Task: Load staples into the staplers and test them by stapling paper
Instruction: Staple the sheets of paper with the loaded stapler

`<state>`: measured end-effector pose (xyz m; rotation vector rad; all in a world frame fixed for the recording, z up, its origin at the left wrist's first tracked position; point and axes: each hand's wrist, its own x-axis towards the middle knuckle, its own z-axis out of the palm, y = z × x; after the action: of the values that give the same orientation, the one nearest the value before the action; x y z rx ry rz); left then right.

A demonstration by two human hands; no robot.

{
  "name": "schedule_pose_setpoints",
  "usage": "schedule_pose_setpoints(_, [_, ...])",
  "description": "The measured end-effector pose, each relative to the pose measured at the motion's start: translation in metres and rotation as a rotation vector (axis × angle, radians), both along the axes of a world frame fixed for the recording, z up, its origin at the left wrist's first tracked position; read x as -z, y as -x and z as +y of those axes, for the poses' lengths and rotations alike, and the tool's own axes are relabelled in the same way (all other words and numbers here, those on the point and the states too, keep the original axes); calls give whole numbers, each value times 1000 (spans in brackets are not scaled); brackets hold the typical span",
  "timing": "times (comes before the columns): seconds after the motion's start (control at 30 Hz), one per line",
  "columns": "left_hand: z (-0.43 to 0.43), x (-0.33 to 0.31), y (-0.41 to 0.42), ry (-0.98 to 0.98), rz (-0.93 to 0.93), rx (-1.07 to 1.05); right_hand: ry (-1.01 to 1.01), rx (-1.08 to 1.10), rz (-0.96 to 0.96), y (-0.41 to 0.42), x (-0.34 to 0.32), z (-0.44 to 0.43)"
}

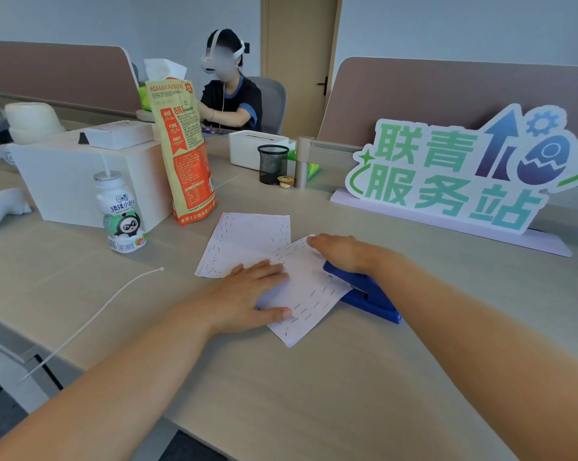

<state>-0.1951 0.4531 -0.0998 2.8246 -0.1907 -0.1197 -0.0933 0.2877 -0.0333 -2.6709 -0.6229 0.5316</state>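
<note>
— Now, testing underway: right hand (339, 252) lies flat on the blue stapler (364, 291), palm down, not clenched, at centre-right of frame.
— And the left hand (247, 294)?
— Fingers spread, pinning the paper (301, 294) just left of it.
— Stapler's heading?
— Long axis upper left to lower right, mouth toward the sheet. Next, I'd judge, a firm downward press.

My left hand (247, 294) lies flat, palm down, fingers together and pointing forward and right, thumb stretched out along the near side. My right hand (342, 252) is palm down too, fingers extended leftward, heel pressing downward. Both forearms reach in bare from the near corners, converging; the hands sit close together but apart.
</note>
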Motion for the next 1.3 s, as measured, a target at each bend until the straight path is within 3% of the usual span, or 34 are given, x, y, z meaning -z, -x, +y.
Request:
schedule_pose_setpoints(0.2, [0,2,-1,-29,4,-38,-60,80,4,-8,16,3])
schedule_pose_setpoints(0.53, [2,2,-4,-34,28,-99,37,-28,-79,-14,30,13])
schedule_pose_setpoints(0.97, [9,6,-5,-19,42,-83,-130,129,13,-18,31,18])
schedule_pose_setpoints(1.3, [9,5,-7,-53,56,-60,-11,-37,-57,-18,29,16])
